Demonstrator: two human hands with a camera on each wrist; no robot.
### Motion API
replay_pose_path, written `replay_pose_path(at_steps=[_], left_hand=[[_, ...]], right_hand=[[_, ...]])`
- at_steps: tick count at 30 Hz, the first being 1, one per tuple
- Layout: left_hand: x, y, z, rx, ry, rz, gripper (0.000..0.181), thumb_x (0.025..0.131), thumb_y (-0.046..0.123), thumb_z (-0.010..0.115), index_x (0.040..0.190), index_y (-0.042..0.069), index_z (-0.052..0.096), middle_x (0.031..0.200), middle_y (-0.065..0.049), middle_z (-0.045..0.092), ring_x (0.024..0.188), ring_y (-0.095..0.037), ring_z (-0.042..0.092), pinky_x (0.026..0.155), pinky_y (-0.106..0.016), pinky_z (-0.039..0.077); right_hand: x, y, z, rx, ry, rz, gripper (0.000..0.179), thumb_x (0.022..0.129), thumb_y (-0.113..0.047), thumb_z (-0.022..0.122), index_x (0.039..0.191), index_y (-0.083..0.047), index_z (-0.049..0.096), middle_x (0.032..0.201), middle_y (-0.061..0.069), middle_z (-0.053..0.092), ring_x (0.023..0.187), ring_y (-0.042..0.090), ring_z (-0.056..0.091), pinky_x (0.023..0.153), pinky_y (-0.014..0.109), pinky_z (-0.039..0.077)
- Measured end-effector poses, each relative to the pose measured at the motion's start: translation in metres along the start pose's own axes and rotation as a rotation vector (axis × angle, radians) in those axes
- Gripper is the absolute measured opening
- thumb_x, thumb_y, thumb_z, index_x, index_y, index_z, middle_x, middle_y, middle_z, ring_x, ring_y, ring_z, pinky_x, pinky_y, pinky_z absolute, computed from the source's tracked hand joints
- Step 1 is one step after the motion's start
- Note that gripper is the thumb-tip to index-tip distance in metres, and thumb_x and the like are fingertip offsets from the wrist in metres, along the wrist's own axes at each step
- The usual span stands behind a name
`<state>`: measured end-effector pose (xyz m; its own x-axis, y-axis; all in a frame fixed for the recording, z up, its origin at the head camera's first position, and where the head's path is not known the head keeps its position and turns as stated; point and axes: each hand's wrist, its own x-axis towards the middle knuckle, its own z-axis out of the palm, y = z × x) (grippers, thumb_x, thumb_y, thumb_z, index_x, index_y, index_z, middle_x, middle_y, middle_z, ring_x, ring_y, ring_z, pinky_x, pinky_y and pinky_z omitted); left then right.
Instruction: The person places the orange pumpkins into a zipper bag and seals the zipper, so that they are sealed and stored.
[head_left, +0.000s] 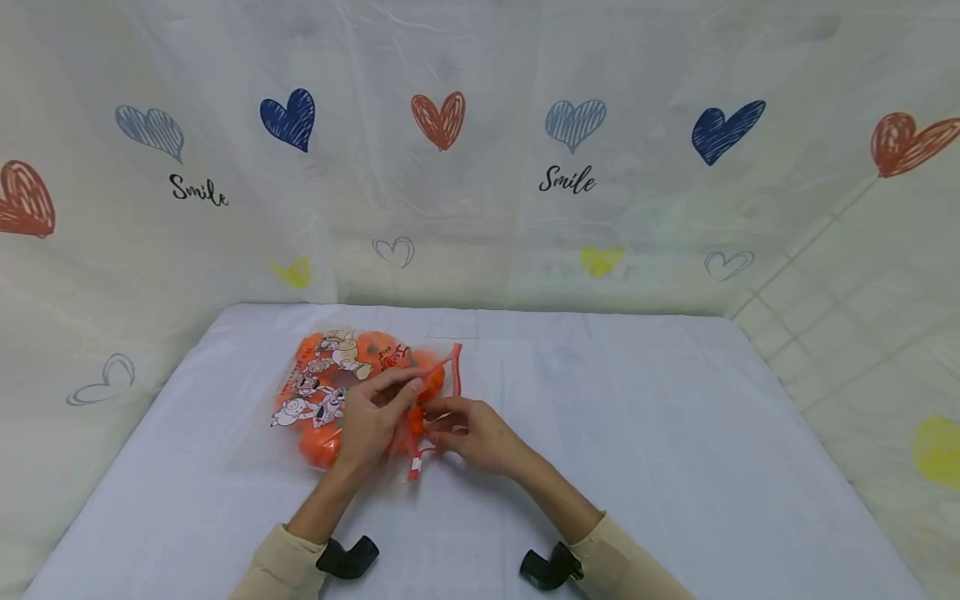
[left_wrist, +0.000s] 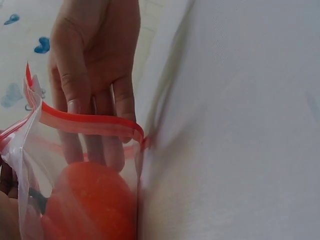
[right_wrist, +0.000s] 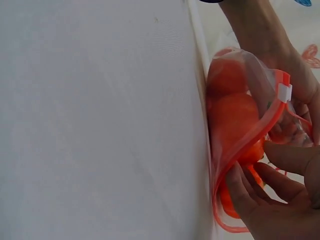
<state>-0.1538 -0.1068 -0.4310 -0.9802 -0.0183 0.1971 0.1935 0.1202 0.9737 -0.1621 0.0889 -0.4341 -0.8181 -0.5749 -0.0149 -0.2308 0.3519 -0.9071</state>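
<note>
- Our left hand (head_left: pixel 372 419) pinches the upper lip of the zip bag (head_left: pixel 352 392), which lies on the white worktop (head_left: pixel 637 433).
- Our right hand (head_left: pixel 476 433) pinches the red zip strip (right_wrist: pixel 260 127) at the mouth.
- The bag holds oranges (right_wrist: pixel 235 117).
- Risk, as we judge it: pulling unevenly could tear the seal or roll an orange out.

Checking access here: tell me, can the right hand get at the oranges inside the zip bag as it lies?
Probably yes. The zip bag's red mouth gapes beside the right hand, whose fingers already touch the rim, with the oranges just inside.
</note>
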Motion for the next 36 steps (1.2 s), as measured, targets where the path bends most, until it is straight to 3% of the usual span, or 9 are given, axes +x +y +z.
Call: replay_pose_path(at_steps=[9, 23, 30, 36], left_hand=[[0.002, 0.000, 0.002, -0.018, 0.018, 0.036, 0.023, 0.099, 0.023, 0.072, 0.119, 0.013, 0.078, 0.120, -0.010, 0.075, 0.103, -0.012, 0.067, 0.088, -0.017, 0.057], [0.001, 0.003, 0.004, -0.060, 0.070, 0.009, 0.023, 0.100, 0.020, 0.072, 0.118, 0.008, 0.077, 0.120, -0.012, 0.074, 0.095, -0.012, 0.068, 0.085, -0.018, 0.059], [0.001, 0.004, 0.006, -0.022, 0.030, 0.008, 0.024, 0.097, 0.023, 0.075, 0.119, 0.012, 0.077, 0.117, -0.010, 0.075, 0.096, -0.015, 0.066, 0.083, -0.018, 0.057], [-0.002, 0.005, 0.003, 0.014, -0.004, 0.015, 0.026, 0.097, 0.024, 0.075, 0.121, 0.015, 0.076, 0.121, -0.006, 0.073, 0.103, -0.015, 0.064, 0.088, -0.017, 0.055]], right_hand=[[-0.006, 0.002, -0.019, 0.087, 0.019, 0.053, 0.039, 0.100, -0.013, 0.068, 0.138, -0.003, 0.063, 0.134, 0.016, 0.069, 0.120, 0.031, 0.070, 0.091, 0.028, 0.061], [-0.017, 0.003, -0.036, 0.024, 0.038, 0.026, 0.033, 0.101, -0.017, 0.068, 0.131, -0.003, 0.066, 0.128, 0.018, 0.070, 0.114, 0.029, 0.070, 0.085, 0.022, 0.059], [-0.024, -0.004, -0.036, 0.043, 0.007, 0.000, 0.031, 0.100, -0.015, 0.067, 0.130, -0.004, 0.066, 0.127, 0.018, 0.070, 0.111, 0.028, 0.071, 0.087, 0.020, 0.058], [-0.029, -0.011, -0.034, 0.049, -0.011, -0.013, 0.033, 0.100, -0.014, 0.068, 0.131, -0.004, 0.065, 0.128, 0.017, 0.069, 0.110, 0.027, 0.070, 0.086, 0.021, 0.058]])
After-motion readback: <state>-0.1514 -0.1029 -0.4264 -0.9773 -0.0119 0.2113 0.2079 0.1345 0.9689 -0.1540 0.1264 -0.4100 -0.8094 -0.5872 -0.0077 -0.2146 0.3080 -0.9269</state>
